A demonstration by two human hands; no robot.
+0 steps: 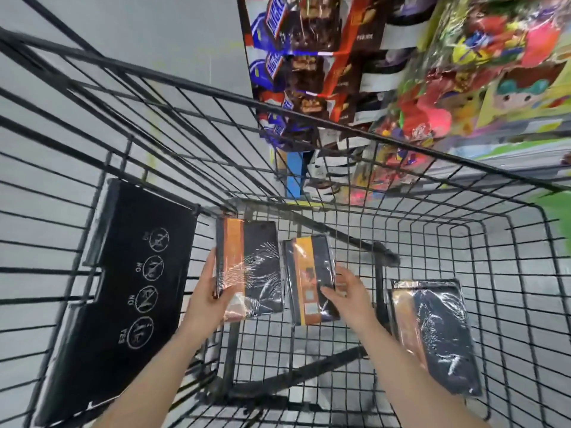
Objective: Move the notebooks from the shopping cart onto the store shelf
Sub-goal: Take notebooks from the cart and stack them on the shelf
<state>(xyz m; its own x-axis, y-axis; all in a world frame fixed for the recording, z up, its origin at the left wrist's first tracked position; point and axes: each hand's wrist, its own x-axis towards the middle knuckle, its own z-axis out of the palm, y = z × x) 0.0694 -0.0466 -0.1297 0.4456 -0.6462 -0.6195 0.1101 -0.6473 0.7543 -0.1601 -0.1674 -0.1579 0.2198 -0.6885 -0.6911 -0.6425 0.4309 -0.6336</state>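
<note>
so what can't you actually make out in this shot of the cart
Head view only:
- Cover print on the three wrapped notebooks: left, middle, right; plastic glare and blur hide it.
- Free room on the store shelf: motion blur, cut by the top and right edges.
- Left hand and right hand fingers behind the notebooks are hidden.

A plain grey floor [148, 32] fills the upper left of the head view and shows again through the wire mesh lower down. At upper right stands a store display [312, 72] stacked with chocolate bar multipacks [278, 23] in brown, blue and red wrappers. Beside them, brightly coloured cartoon-printed packets [494, 57] crowd the rack, blurred. Lighting is even and shadowless. A blue box [294, 174] sits low on the display.
</note>
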